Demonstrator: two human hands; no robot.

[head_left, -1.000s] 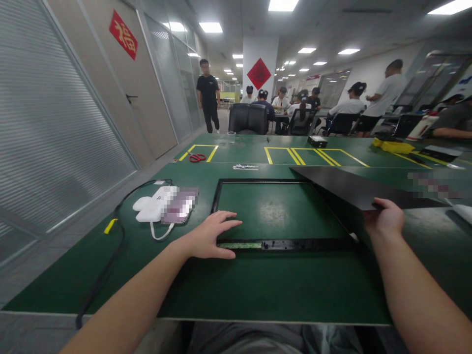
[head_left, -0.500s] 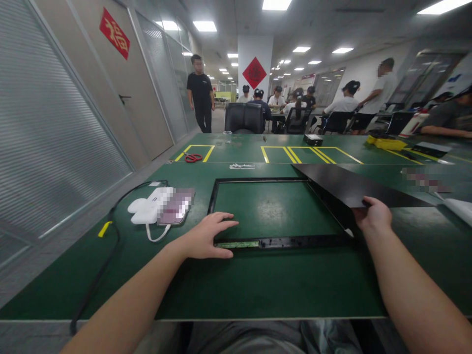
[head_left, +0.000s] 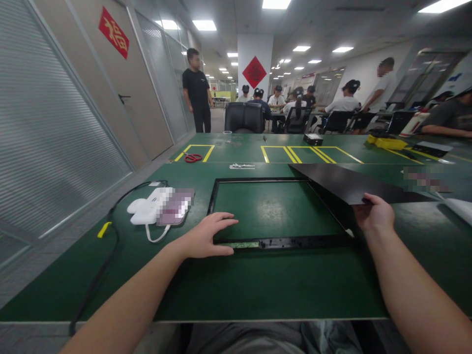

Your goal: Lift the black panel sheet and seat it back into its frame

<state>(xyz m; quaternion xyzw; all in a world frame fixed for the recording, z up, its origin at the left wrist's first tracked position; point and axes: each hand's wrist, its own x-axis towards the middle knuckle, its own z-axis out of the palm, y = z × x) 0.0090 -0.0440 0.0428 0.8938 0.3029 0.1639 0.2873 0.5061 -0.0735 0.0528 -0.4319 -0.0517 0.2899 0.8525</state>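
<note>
On the green table (head_left: 280,285) lies a black rectangular frame (head_left: 302,242), with a pale green strip (head_left: 241,245) along the left part of its near side. My left hand (head_left: 206,236) rests at the frame's near left corner, fingers and thumb spread apart. At the right, my right hand (head_left: 376,214) grips a thin black panel (head_left: 361,182) by its near edge, thumb on top and the other fingers underneath. The panel is tilted and overlaps the frame's right side. Table surface shows through the frame.
Left of the frame are white devices (head_left: 149,206) with a phone (head_left: 177,206) and a black cable (head_left: 116,241). Farther back lie red scissors (head_left: 192,158), small white pieces (head_left: 242,166), a clear cup (head_left: 227,136) and a black box (head_left: 313,139). A person (head_left: 197,91) stands beyond the table.
The panel and my right hand have shifted slightly, the panel's near corner moving a little right. My left hand has barely moved. The standing person at the left has stepped slightly left.
</note>
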